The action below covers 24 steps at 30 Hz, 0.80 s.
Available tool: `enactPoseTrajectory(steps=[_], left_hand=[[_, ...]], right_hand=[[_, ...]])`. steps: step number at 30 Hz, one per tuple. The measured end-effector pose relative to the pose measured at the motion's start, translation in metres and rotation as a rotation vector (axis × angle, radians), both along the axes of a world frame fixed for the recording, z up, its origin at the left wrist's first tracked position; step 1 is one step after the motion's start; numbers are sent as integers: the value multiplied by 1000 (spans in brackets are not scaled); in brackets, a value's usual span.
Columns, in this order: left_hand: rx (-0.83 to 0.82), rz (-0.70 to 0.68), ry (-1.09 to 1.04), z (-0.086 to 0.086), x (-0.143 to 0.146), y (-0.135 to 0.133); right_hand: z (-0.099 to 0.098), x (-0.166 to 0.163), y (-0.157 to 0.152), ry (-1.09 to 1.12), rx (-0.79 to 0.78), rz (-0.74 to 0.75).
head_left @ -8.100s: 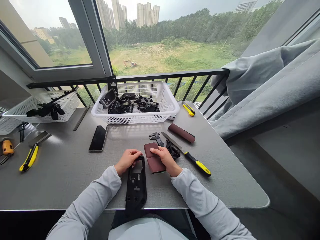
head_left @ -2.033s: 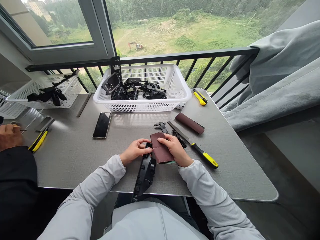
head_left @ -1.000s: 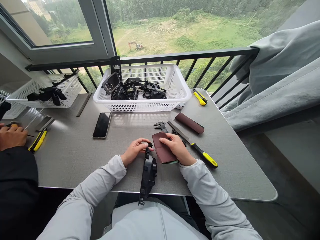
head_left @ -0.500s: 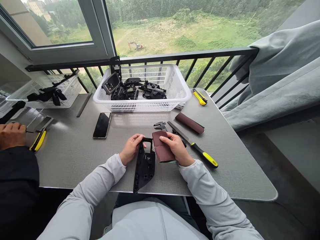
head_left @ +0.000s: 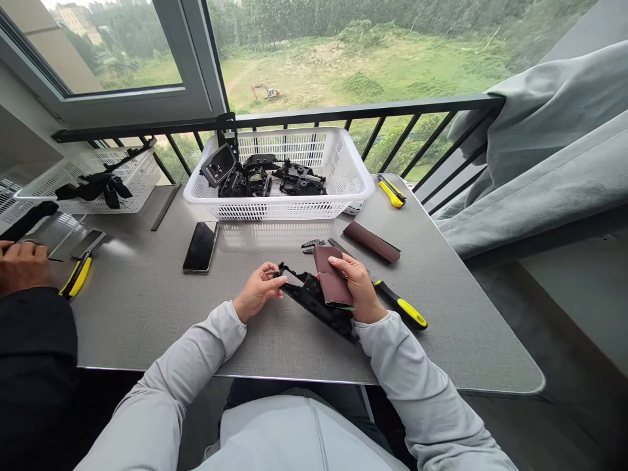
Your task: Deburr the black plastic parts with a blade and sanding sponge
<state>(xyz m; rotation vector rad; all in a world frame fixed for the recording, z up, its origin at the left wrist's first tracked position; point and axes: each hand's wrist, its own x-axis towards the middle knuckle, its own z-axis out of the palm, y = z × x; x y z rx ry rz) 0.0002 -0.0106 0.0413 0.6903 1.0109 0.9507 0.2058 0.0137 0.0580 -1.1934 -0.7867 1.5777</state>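
the left hand (head_left: 258, 292) has its fingers (head_left: 269, 273) curled closed around one narrow end of a black moulded plastic housing (head_left: 314, 299), an angular, ribbed piece with square cut-outs, which sits tilted well in front of the white plastic basket (head_left: 338, 196). the right hand (head_left: 356, 284) lies on the far end of the housing, its fingers (head_left: 343, 263) spread nearly flat and pressing a folded sheet of gritty maroon sandpaper (head_left: 332, 280) against the hard plastic.

the basket's perforated walls surround a heap of matte black plastic parts (head_left: 255, 182). in front of it, on the woven-looking grey table (head_left: 122, 340), are a glossy black phone (head_left: 200, 246) to the left and a steel caliper (head_left: 311, 243) near the middle, partly hidden by the sandpaper. to the right, in front of it, are a maroon sandpaper strip (head_left: 371, 241) and a flat steel file with a yellow-and-black handle (head_left: 402, 313). a yellow utility knife (head_left: 391, 193) lies just right of the basket. far left of it, a co-worker's hand (head_left: 22, 267) rests beside a yellow-and-black knife (head_left: 76, 276).
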Motion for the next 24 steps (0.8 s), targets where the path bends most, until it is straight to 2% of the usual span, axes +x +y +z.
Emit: enactPoseTrajectory(steps=[7,10,15,17,21,24], left_hand=[[66,-37,-27,4,-11,5],[100,66,-62,3,-12,5],[171,239,-52,2,-7,5],[209,272,12,1,-3,3],[316,330,193,-7,5,-2],[397,334,290,-14,9,-5]], right_hand=[[2,9,0,-21,93,-158],[4,14,2,-21,148,-262],[7,13,-1,-71,304,-533],[5,8,-6,-163,365,-478],[-5,-8,-19,-409,495,-166],[-10,-19,-28,-472,552,-34]])
